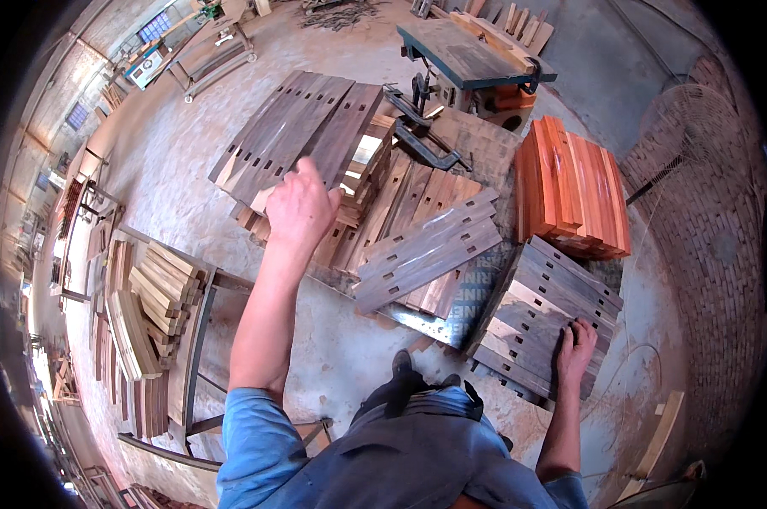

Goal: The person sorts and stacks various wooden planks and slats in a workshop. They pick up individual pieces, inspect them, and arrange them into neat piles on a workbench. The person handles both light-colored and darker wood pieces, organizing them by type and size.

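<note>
Two bare hands lie over separate stacks of dark, slotted slats in a workshop. The left hand [301, 208] is at the near edge of the left stack [294, 119]; its index finger is extended, the thumb stands apart from it, and the remaining fingers curl inward. Whether these fingers pinch a slat cannot be told, as the back of the hand hides their undersides. The right hand [577, 343] rests on the right stack [545, 297], near its outer side, with bent fingers close together upon the top face; whether they clamp an edge cannot be told. Between the stacks, several loose slats [434, 246] lie aslant over paler pieces. Behind the right stack stands a pile of orange-red boards [570, 191], and a black clamp [413, 142] lies beyond the left stack.

Judged by appearance, each slat is stiff and of moderate weight, with a smooth face that may slide readily upon its neighbour. A hold across both long edges, near mid-length, probably gives the best balance. The rims of the slots and the corners are likely the parts most prone to chipping.
</note>
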